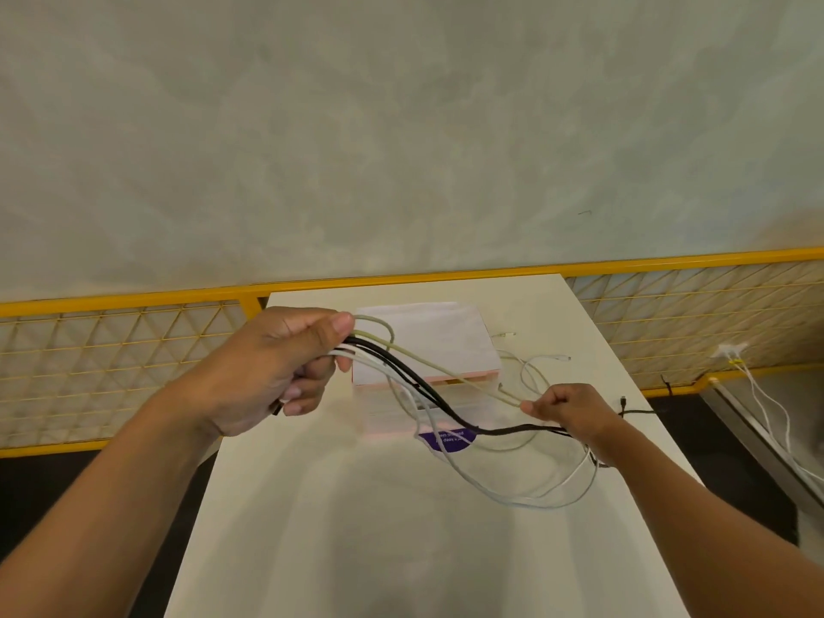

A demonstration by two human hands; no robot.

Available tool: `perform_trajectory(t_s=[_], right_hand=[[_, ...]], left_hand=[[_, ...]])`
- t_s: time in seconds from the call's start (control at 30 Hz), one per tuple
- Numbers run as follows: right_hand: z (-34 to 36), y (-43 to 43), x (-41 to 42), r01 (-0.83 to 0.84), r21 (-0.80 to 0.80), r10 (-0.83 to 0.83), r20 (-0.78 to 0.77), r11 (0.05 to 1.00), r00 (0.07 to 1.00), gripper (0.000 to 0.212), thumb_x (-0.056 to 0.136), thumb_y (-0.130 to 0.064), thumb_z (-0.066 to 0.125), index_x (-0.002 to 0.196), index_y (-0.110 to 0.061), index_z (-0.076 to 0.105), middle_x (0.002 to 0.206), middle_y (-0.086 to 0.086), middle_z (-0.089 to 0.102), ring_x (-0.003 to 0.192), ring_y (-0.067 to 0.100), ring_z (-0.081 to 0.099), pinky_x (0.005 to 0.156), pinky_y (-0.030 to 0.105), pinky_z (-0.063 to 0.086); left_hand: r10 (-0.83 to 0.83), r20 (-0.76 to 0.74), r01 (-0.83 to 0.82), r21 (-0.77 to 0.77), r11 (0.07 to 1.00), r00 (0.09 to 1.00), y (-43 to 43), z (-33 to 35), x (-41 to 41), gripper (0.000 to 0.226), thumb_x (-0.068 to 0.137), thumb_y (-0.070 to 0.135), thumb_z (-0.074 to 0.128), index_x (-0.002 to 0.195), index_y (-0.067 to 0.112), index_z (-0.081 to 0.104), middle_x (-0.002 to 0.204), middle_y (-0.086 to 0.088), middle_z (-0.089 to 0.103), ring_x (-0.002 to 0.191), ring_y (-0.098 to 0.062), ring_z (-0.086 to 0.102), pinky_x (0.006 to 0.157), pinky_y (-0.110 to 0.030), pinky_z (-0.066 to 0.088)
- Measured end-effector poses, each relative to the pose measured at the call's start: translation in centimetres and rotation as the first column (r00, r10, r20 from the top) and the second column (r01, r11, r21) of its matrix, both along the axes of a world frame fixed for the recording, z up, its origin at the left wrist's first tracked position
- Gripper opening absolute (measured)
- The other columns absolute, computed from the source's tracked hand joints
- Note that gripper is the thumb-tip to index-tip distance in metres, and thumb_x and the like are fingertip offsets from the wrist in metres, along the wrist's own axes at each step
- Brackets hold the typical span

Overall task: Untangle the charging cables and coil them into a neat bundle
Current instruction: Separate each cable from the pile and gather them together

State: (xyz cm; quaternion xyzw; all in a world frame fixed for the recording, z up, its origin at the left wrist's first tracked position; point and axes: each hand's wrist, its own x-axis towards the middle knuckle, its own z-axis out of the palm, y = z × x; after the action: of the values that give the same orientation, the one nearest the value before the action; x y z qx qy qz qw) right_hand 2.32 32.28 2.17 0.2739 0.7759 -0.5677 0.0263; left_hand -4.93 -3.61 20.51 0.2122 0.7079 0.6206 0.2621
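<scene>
Left hand (267,372) fingers (312,379) curl round the cables (403,371); right hand (575,417), at four o'clock, pinches them. Purple label (448,439) writing unreadable.

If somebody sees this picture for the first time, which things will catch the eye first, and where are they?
First come the two hands in the middle: the left hand grips a bunch of cables above the white table, and the right hand pinches them further right. A black cable stretches between the hands, while white loops sag toward the table. Behind are a box and a yellow fence.
</scene>
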Motion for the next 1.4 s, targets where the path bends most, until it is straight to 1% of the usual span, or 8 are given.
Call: perform_trajectory(t_s=[0.2,0.4,0.53,0.63,0.87,1.0,1.2,1.4], right_hand=[[-0.3,-0.9,0.0,-0.101,0.005,0.100,0.052,0.995,0.994,0.029,0.084,-0.023,0.081,0.069,-0.008,0.061,0.045,-0.016,0.052,0.059,0.007,0.046,0.063,0.022,0.039],[1.4,-3.2,-0.9,-0.318,0.003,0.315,0.110,0.948,0.943,0.012,0.088,-0.025,0.076,0.095,-0.016,0.076,0.096,0.001,0.074,0.079,0.015,0.066,0.076,0.025,0.047],[5.3,-6.2,-2.6,-0.443,0.051,0.442,0.027,0.895,0.896,0.049,0.087,-0.027,0.077,0.134,-0.027,0.060,0.130,-0.006,0.064,0.119,0.013,0.059,0.105,0.034,0.044],[9.2,-8.7,-3.6,-0.528,0.037,0.526,-0.162,0.849,0.835,0.059,0.088,-0.015,0.075,0.141,-0.029,0.055,0.136,-0.009,0.062,0.124,0.013,0.058,0.108,0.039,0.047],[15.3,-12.8,-4.3,-0.609,0.031,0.559,-0.438,0.792,0.704,0.016,0.090,0.000,0.069,0.103,-0.004,0.076,0.088,0.021,0.072,0.080,0.030,0.065,0.081,0.033,0.055],[15.4,-12.8,-4.8,-0.602,-0.116,0.481,-0.491,0.790,0.726,0.009,0.081,-0.007,0.075,0.088,-0.010,0.079,0.072,0.008,0.063,0.067,0.023,0.046,0.058,0.029,0.040],[15.2,-12.6,-4.8,-0.589,-0.166,0.449,-0.496,0.791,0.743,0.020,0.082,0.002,0.068,0.082,-0.013,0.081,0.066,0.003,0.064,0.061,0.018,0.037,0.055,0.030,0.028],[14.9,-12.3,-4.8,-0.545,-0.147,0.434,-0.451,0.826,0.780,0.016,0.079,-0.005,0.069,0.086,-0.014,0.080,0.075,0.000,0.071,0.070,0.020,0.047,0.061,0.029,0.038]], left_hand=[[-0.040,-0.011,0.039,-0.044,0.998,0.999,0.4,0.0,-0.3,0.041,0.088,0.034,0.057,0.078,-0.005,0.055,0.053,0.001,0.021,0.041,-0.014,0.020,0.041,-0.020,0.027],[-0.052,-0.043,0.048,-0.093,0.994,0.998,0.6,-0.3,-0.5,0.033,0.093,0.032,0.055,0.099,0.007,0.075,0.053,0.000,0.023,0.044,-0.015,0.020,0.042,-0.022,0.027],[-0.090,-0.034,0.085,-0.122,0.989,0.995,0.7,-0.6,-0.2,0.035,0.090,0.035,0.056,0.101,0.009,0.076,0.053,-0.001,0.024,0.046,-0.016,0.019,0.043,-0.024,0.027],[-0.124,-0.022,0.120,-0.138,0.983,0.992,1.0,-0.7,-0.1,0.037,0.090,0.036,0.056,0.103,0.007,0.075,0.054,-0.001,0.024,0.047,-0.016,0.018,0.043,-0.023,0.028],[-0.137,-0.010,0.134,-0.149,0.980,0.990,0.8,-0.7,-0.1,0.052,0.086,0.039,0.059,0.107,-0.009,0.064,0.052,0.000,0.024,0.046,-0.016,0.019,0.043,-0.023,0.027],[-0.219,0.021,0.218,-0.222,0.951,0.976,0.2,-1.0,-0.1,0.058,0.087,0.041,0.065,0.096,-0.015,0.053,0.053,0.001,0.025,0.046,-0.016,0.021,0.044,-0.022,0.027],[-0.241,0.109,0.261,-0.239,0.935,0.964,1.0,-1.6,0.0,0.059,0.086,0.043,0.061,0.110,-0.010,0.057,0.061,-0.004,0.022,0.048,-0.015,0.021,0.044,-0.022,0.026],[-0.182,0.152,0.210,-0.193,0.959,0.971,1.7,-2.0,0.2,0.050,0.092,0.050,0.061,0.102,0.001,0.059,0.065,-0.017,0.027,0.046,-0.013,0.023,0.044,-0.022,0.027]])
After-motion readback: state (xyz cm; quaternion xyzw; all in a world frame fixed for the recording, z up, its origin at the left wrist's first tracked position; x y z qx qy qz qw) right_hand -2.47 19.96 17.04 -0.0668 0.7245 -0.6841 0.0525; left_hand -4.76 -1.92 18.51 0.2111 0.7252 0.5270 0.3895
